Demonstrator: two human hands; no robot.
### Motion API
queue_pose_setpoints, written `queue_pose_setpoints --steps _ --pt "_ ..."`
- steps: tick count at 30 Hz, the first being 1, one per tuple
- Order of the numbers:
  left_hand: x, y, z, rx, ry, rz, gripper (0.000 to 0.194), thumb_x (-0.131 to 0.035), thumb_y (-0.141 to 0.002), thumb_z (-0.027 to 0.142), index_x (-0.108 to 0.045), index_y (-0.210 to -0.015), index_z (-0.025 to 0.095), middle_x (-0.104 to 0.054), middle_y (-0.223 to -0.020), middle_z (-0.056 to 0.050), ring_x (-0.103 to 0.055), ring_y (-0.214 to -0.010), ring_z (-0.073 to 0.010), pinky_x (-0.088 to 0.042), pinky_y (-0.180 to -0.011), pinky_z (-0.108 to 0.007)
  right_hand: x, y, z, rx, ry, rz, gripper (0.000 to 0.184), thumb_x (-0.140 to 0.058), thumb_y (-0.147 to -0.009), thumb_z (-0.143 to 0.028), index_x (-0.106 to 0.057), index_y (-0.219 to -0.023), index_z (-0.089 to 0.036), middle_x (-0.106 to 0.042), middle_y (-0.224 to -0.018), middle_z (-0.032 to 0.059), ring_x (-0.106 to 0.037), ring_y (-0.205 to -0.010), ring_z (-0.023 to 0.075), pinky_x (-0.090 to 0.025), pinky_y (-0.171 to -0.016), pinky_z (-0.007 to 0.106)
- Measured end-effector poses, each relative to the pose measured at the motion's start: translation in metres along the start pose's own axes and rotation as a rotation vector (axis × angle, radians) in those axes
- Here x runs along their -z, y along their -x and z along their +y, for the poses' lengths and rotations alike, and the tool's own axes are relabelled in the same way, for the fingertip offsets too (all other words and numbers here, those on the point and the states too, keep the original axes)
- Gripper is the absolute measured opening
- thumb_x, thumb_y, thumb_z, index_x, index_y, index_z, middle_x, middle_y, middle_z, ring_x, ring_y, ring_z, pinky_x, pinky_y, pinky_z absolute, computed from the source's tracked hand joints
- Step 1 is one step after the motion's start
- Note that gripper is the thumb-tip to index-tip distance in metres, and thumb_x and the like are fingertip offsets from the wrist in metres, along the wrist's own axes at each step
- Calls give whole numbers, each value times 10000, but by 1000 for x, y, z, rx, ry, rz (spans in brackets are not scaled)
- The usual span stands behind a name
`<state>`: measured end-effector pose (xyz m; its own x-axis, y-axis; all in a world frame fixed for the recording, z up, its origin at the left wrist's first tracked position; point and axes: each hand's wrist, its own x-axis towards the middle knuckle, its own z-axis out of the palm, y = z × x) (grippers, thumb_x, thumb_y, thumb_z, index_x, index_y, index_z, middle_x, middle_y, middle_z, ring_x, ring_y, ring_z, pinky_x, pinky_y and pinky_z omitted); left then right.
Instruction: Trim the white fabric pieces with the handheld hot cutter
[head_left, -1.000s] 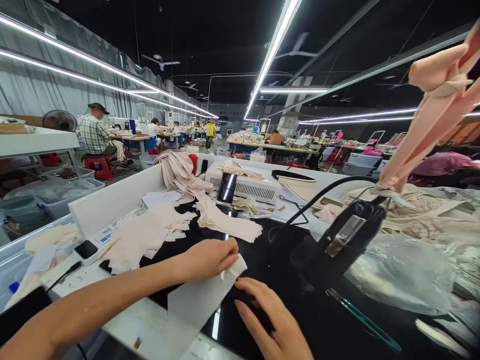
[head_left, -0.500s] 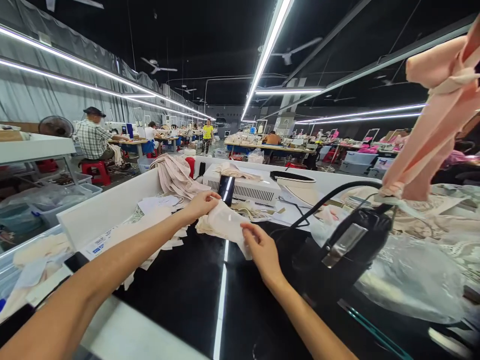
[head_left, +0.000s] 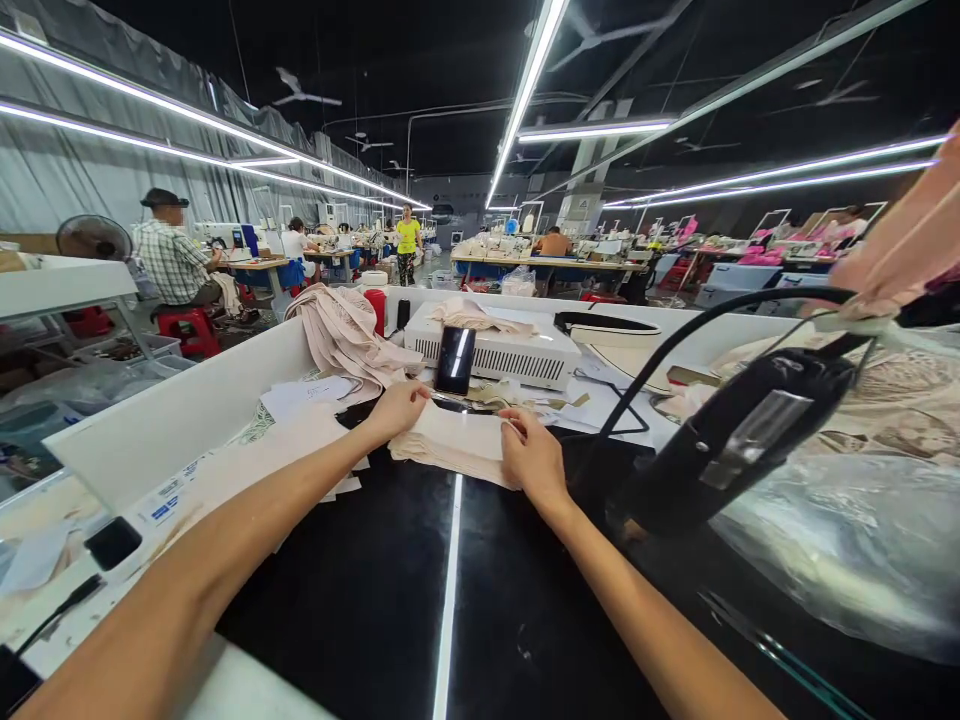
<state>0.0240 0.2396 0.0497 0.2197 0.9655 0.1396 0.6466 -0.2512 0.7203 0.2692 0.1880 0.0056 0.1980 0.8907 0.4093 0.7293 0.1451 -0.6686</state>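
Observation:
A small stack of pale cream fabric pieces [head_left: 454,450] lies on the glossy black work surface [head_left: 360,590]. My left hand [head_left: 403,410] pinches the far left corner of the top piece between thumb and fingers. At the opposite side, my right hand [head_left: 534,458] has its fingers closed on the right edge of that piece. The top piece lies fairly flat over the others, whose layered edges show along the near side. Just behind the stack a dark phone [head_left: 454,360] leans upright.
A white vented box [head_left: 510,362] stands behind the phone. Draped pink-beige fabric [head_left: 345,335] is at the left, beside more pale pieces [head_left: 300,445]. A black device with a cable [head_left: 739,440] and a clear plastic bag [head_left: 847,550] occupy the right. People sit at sewing tables beyond.
The fabric piece was lifted and slanting between my hands; now it lies down on the stack. My right hand has moved slightly up and away from me. The view has shifted slightly.

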Motion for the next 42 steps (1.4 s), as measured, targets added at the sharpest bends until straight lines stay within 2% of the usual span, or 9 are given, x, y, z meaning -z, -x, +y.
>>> queue_pose_setpoints --steps 4,7,10,15,19,28,35,39,42 --pt "-5 6 -11 37 8 -45 374 -731 -1093 400 -682 -1389 179 -690 -1398 -117 -721 -1189 -286 -645 -1005 -494 -4 3 7 71 111 -7 263 -711 -1055 -343 -740 -1270 -195 -756 -1318 114 -731 -1200 279 -599 -1089 519" --pt "6 10 -15 76 22 -72 383 -731 -1094 401 -674 -1398 174 -697 -1377 -117 -731 -1159 -277 -655 -979 -482 -2 7 8 131 145 31 284 -619 -983 -202 -786 -1212 -183 -802 -1250 149 -718 -1248 344 -511 -1173 538" --pt "37 16 -19 105 -5 -76 388 -730 -1095 398 -668 -1407 175 -698 -1374 -119 -734 -1148 -271 -659 -968 -476 2 15 4 187 141 57 361 -557 -929 -234 -794 -1197 -180 -815 -1237 154 -711 -1249 370 -494 -1155 536" --pt "108 45 -38 171 -209 -21 381 -733 -1092 405 -679 -1392 175 -694 -1388 -116 -725 -1176 -285 -650 -994 -490 7 36 -5 267 88 70 348 -513 -928 -329 -801 -1091 -222 -821 -1186 137 -718 -1170 364 -508 -1081 536" --pt "135 80 -56 255 -398 14 379 -731 -1093 397 -676 -1403 186 -681 -1419 -122 -715 -1204 -287 -641 -1016 -500 12 50 -14 309 27 48 301 -525 -905 -342 -803 -981 -256 -826 -1103 114 -733 -1077 351 -540 -1008 537" --pt "122 115 -70 268 -465 95 366 -725 -1097 398 -681 -1395 189 -683 -1417 -121 -715 -1203 -284 -640 -1020 -498 22 89 -46 346 -125 -145 253 -553 -915 -367 -788 -901 -274 -831 -1025 94 -772 -1022 326 -606 -985 534" --pt "127 124 -53 185 -150 170 352 -728 -1094 409 -697 -1360 181 -697 -1384 -108 -720 -1181 -286 -643 -1004 -484 30 115 -73 301 -263 -276 204 -614 -869 -374 -797 -859 -287 -831 -988 83 -766 -1021 328 -606 -1003 539" --pt "112 135 -28 124 190 119 273 -683 -1095 436 -695 -1110 164 -707 -1054 -49 -692 -880 -189 -618 -788 -347 32 124 -92 215 -387 -320 242 -666 -906 -466 -813 -960 -281 -839 -1042 73 -773 -1009 291 -622 -988 478" --pt "88 150 -5 74 431 28 247 -583 -946 391 -530 -794 203 -529 -771 16 -539 -696 -147 -486 -636 -264 31 128 -106 125 -496 -334 436 -685 -919 -597 -798 -1155 -248 -835 -1106 98 -789 -1041 280 -647 -937 429"
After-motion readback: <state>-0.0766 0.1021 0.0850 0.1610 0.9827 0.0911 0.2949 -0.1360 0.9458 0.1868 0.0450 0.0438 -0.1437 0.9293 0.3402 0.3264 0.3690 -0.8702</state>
